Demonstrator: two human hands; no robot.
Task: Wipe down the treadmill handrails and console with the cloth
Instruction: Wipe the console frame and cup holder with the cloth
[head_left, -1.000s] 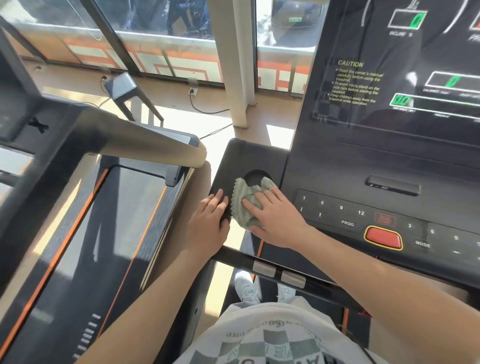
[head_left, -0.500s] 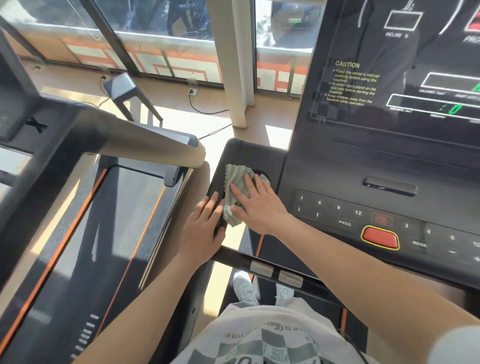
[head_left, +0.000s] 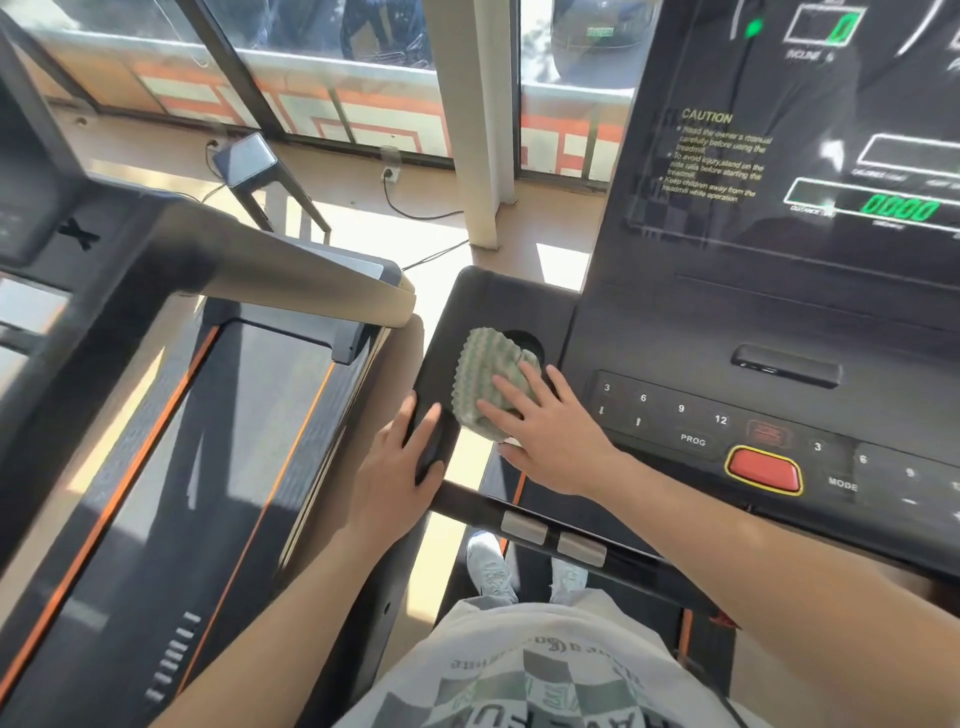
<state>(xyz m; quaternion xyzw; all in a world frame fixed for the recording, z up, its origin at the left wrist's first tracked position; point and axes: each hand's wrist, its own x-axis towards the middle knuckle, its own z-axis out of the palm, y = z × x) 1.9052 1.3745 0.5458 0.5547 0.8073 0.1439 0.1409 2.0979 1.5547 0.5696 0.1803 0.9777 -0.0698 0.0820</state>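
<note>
A green ribbed cloth (head_left: 485, 376) lies on the black left wing of the treadmill console (head_left: 675, 332), partly over the round cup holder (head_left: 527, 345). My right hand (head_left: 550, 431) presses flat on the cloth with its fingers spread. My left hand (head_left: 397, 467) grips the near left edge of that wing, where the black handrail bar (head_left: 530, 525) with two grey sensor pads begins. The console's keypad, red stop button (head_left: 763, 470) and lit display sit to the right of my right hand.
A second treadmill (head_left: 171, 467) with orange stripes stands close on the left, its handrail (head_left: 291, 270) reaching toward the console wing. A white pillar (head_left: 475, 130), windows and floor cables lie beyond. My shoes show on the belt below.
My right hand slid the cloth left off the cup holder toward the wing's left side, then slightly forward. My left hand stayed on the edge.
</note>
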